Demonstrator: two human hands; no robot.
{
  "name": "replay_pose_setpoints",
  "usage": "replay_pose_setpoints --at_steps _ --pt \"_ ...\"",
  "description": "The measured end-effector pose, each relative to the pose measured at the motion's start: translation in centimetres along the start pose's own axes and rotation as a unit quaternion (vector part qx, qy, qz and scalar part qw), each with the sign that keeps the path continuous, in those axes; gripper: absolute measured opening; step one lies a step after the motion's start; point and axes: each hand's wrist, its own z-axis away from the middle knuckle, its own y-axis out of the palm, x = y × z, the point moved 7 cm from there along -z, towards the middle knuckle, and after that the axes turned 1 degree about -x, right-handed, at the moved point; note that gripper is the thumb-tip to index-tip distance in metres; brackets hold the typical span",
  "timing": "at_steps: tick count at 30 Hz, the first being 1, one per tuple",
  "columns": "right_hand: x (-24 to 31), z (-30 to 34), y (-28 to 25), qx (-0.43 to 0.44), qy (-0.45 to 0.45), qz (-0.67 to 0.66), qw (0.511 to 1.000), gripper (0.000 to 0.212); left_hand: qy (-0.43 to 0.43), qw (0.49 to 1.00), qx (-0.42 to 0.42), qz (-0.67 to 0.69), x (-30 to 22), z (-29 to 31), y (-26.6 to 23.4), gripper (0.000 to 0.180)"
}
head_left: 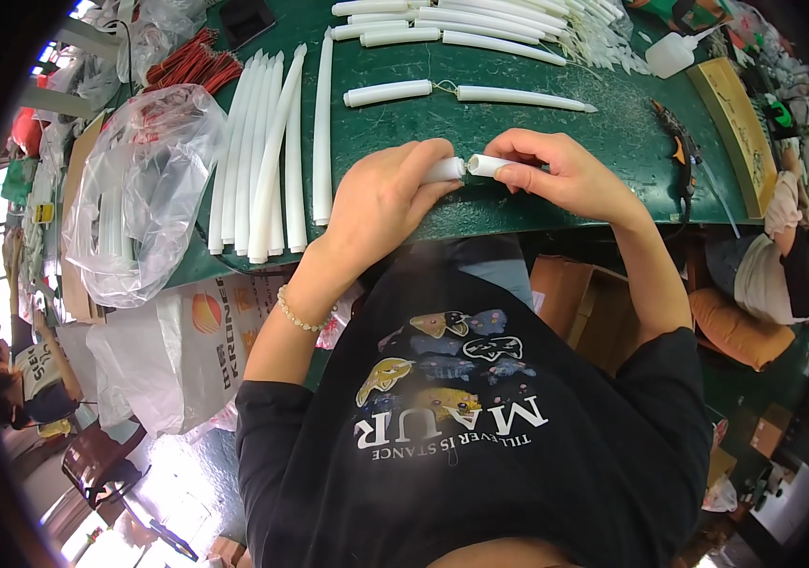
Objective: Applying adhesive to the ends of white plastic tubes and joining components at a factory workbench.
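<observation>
Left grip (387,196) clasps one white tube (442,170), right grip (563,176) another tube (489,166), ends facing between them.

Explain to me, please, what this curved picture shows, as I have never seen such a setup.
There is no machine here: a person works with two bare hands. A fisheye camera worn on the head looks down, so straight edges bend. The left hand and right hand each hold a white tube, the ends close together. On the green table lie more white candle-shaped tubes, a bundle of red wires, a white nozzle bottle and a black-and-orange tool.
</observation>
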Motion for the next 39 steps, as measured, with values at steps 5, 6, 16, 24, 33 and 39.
replay_pose_setpoints --at_steps 5,6,16,24,33,39 --pt "0.1 0.0 0.0 -0.002 -0.003 0.001 1.0 0.024 0.019 0.999 0.005 -0.03 -0.4 0.0 0.1 0.021" --pt "0.1 0.1 -0.1 0.0 -0.002 -0.002 1.0 0.024 0.02 0.999 0.001 -0.036 -0.5 0.1 0.1 0.02" --pt "0.3 0.2 0.2 0.02 0.006 -0.006 1.0 0.023 -0.012 1.0 0.001 -0.025 -0.7 0.2 -0.4 0.024" --pt "0.5 0.3 0.3 0.019 0.005 0.026 0.999 0.022 0.018 0.996 0.022 -0.082 -1.9 -0.1 -0.5 0.022" --pt "0.2 0.4 0.6 0.02 0.017 0.038 0.999 0.02 -0.029 0.994 0.054 -0.095 -1.5 0.4 -0.2 0.025" --pt "-0.1 0.3 0.8 0.019 0.031 0.025 0.999 0.021 -0.006 0.987 0.033 -0.156 -2.0 0.6 0.0 0.025"
